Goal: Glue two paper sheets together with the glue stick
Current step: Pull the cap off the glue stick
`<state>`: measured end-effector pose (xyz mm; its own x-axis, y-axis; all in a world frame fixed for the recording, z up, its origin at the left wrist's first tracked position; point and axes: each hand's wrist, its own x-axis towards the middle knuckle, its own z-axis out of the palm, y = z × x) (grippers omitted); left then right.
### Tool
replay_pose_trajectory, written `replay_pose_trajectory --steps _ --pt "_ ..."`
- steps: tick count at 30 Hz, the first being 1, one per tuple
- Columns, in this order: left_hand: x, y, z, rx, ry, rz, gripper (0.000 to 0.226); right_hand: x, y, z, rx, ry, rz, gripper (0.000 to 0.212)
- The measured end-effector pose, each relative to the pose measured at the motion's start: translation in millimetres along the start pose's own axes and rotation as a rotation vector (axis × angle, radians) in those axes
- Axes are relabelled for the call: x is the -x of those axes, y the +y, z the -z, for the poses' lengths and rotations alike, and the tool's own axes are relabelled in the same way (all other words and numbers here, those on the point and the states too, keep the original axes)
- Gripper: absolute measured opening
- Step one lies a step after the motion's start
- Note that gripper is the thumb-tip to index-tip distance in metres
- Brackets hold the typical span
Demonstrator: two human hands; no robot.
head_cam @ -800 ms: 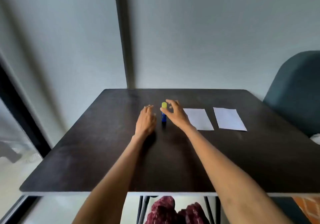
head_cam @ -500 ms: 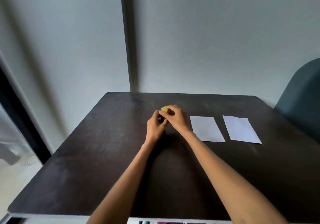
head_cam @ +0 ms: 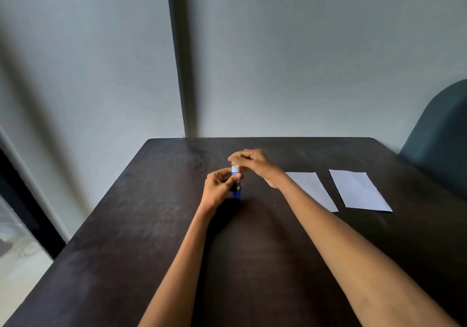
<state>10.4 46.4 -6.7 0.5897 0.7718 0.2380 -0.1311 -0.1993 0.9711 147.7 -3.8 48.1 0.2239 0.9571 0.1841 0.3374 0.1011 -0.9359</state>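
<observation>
Left hand (head_cam: 219,185) gripping glue stick (head_cam: 236,187), right hand (head_cam: 255,162) apparently lifting cap (head_cam: 234,156)

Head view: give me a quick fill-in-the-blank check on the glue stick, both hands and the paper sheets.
1. The left hand grips the blue glue stick by its ____.
2. The right hand holds the yellow ____ just above the stick's white top.
3. The number of white paper sheets flat on the dark wooden table is ____.
4. The nearer white sheet is partly hidden by the right ____.

Missing words: body; cap; two; forearm
</observation>
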Motion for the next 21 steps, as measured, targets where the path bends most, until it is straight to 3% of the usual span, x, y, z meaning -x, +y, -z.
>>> replay_pose_trajectory --steps 2,4,10,13,16,21 --pt "2.3 1.1 -0.7 0.053 0.000 0.012 0.021 -7.3 -6.1 9.4 -0.130 -0.018 -0.038 0.010" --pt "4.3 4.2 -1.8 0.108 0.070 -0.029 0.014 -15.1 -8.8 15.4 -0.109 0.018 -0.067 0.008" --pt "4.9 4.5 0.6 0.067 0.375 -0.132 0.013 -32.2 19.3 -9.5 -0.078 0.317 -0.104 0.011" --pt "6.3 5.1 1.2 0.066 0.471 -0.162 0.017 -41.1 35.5 -26.7 0.019 0.282 -0.094 0.017" --pt "7.5 7.1 2.2 0.066 0.506 -0.175 0.022 -46.6 40.1 -35.2 0.255 0.208 -0.081 0.038" --pt "7.5 7.4 1.5 0.036 0.500 -0.141 0.015 -43.0 46.9 -34.4 0.449 0.232 -0.141 0.017"
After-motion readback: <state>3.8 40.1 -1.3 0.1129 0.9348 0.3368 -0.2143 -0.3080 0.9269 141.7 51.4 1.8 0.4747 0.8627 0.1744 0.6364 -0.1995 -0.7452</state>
